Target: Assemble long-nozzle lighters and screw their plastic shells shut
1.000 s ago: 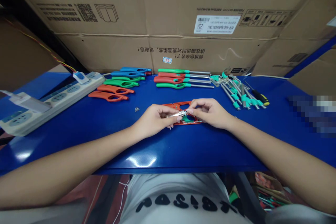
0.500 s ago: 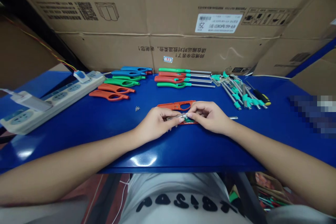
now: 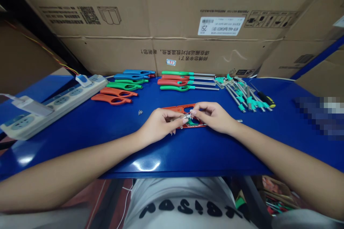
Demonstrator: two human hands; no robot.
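My left hand (image 3: 158, 125) is closed around a clear lighter fuel tank (image 3: 177, 117), held just above the table. The thumb and fingers of my right hand (image 3: 216, 118) pinch a small whitish part, perhaps a wire, at the tank's right end; the fingertips hide its exact shape. Under the hands lies an orange lighter handle half (image 3: 200, 126) with a green trigger (image 3: 192, 122) inside. A metal tube's tip (image 3: 239, 120) shows beyond my right hand. Just behind lies another orange handle half (image 3: 176, 108), partly covered by my fingers.
Orange, green and blue handle shells (image 3: 111, 99) lie at the back left, near small screws (image 3: 140, 112) and a power strip (image 3: 61, 102). Several lighters (image 3: 176, 88) lie at the back centre. Metal tubes with green parts (image 3: 239, 94) and a screwdriver (image 3: 266, 99) lie to the right.
My right fingers have shifted slightly up at the tank's end, showing more of the green trigger. My left hand still holds the tank. The view has tilted a little.
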